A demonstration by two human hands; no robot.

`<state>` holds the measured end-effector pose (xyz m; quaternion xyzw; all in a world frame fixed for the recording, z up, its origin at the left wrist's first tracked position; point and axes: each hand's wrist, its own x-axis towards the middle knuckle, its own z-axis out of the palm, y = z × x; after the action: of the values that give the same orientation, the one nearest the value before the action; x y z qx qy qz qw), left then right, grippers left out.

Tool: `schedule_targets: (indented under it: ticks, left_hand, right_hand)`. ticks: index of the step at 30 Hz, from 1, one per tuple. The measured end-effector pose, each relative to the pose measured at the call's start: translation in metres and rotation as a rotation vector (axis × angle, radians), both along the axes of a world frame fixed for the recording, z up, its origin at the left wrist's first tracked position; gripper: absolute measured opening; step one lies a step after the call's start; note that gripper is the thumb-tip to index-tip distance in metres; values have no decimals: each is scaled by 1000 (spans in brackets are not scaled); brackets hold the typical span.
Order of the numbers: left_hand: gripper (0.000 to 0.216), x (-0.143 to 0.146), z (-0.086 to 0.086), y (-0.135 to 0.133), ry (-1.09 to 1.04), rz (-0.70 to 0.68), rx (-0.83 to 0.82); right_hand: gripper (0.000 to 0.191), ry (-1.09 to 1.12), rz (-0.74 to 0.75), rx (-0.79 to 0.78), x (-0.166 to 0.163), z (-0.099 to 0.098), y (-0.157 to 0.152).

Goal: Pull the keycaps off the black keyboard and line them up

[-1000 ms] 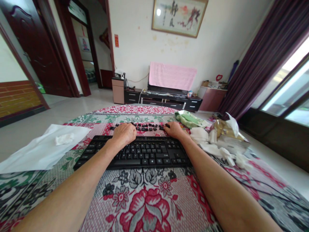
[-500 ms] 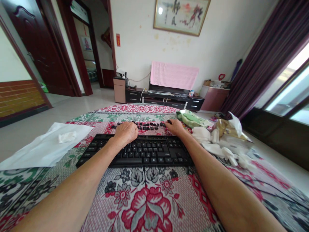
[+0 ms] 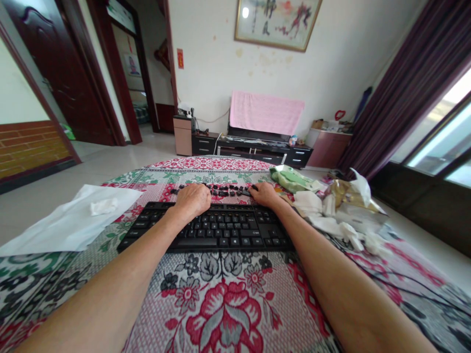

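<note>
A black computer keyboard lies across the floral tablecloth, under my wrists. Beyond its far edge, several loose black keycaps are spread in rough rows. My left hand is curled over the keyboard's far edge at the left end of these rows; its fingertips are hidden, so what it holds does not show. At the right end, my right hand is closed in a pinch, with a small black keycap at its fingertips.
A white sheet with a crumpled tissue lies at left. On the right are a green package, white tissues, a gold and clear wrapper and a black cable. A low TV cabinet stands beyond the table.
My right hand has shifted slightly left, and the black piece at its fingertips has come lower, beside the end of the keycap rows. My left hand stays nearly still.
</note>
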<state>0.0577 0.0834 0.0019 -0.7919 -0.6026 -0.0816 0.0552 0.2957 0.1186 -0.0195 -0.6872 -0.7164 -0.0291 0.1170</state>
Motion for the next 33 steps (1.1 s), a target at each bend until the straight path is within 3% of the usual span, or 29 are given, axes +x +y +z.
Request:
schedule_targets:
  ticks: [4,8,12,18,23,33]
  left_hand:
    - [32,0,0,-1,-3,-1,0]
    - [32,1,3,-2,-18,-7,15]
    - [30,9,8,-8,-87,-91,33]
    - [30,32,1,-19,-137,-364,33]
    - [29,40,-11,-23,-92,-418,90]
    - [30,40,-12,-24,-77,-408,102]
  right_hand:
    - [36,83,-48,43,0,5,-3]
    - [40,360,-141,177,3,17,-4]
    - [42,589,-70,222,7,26,-10]
    - [31,800,104,-21,13,22,-42]
    - [27,1048,191,-120,29,20,-65]
    - [16,794,323,-198,29,43,-84]
